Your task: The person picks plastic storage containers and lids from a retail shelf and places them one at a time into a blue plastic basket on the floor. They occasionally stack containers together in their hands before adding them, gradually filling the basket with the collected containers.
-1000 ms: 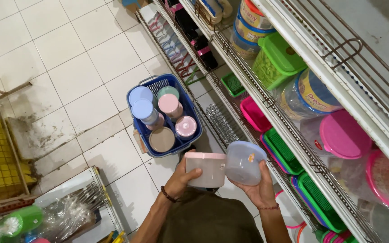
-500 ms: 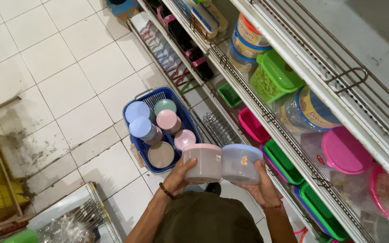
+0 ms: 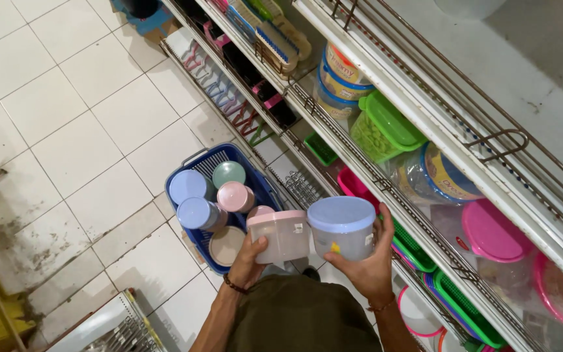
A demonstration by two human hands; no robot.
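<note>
1. Left hand [image 3: 250, 259] is clamped round a pink tub [image 3: 280, 234], thumb on the near face, fingers wrapped behind it, so the tub sits just above the palm.
2. Right hand [image 3: 366, 264] grips a blue-lidded jar [image 3: 342, 227], thumb along the bottom front, fingers curled up its right side; the jar rides on top of the hand.
3. Tub and jar are side by side at chest height, edges touching or very nearly so; I cannot tell which.
4. Count in the hands: one tub, one jar.
5. Just left of the tub, on the tiled floor [image 3: 79, 130], sits a blue basket [image 3: 197, 163]. Inside it: two blue-lidded containers, one green-lidded, two pink-lidded, one with a brownish top, making six that show.
6. To the right runs a wire shelf rack [image 3: 438, 124], tiers packed with plastic ware: a green box [image 3: 386, 127], a pink-lidded clear container [image 3: 490, 231], green baskets lower down.
</note>
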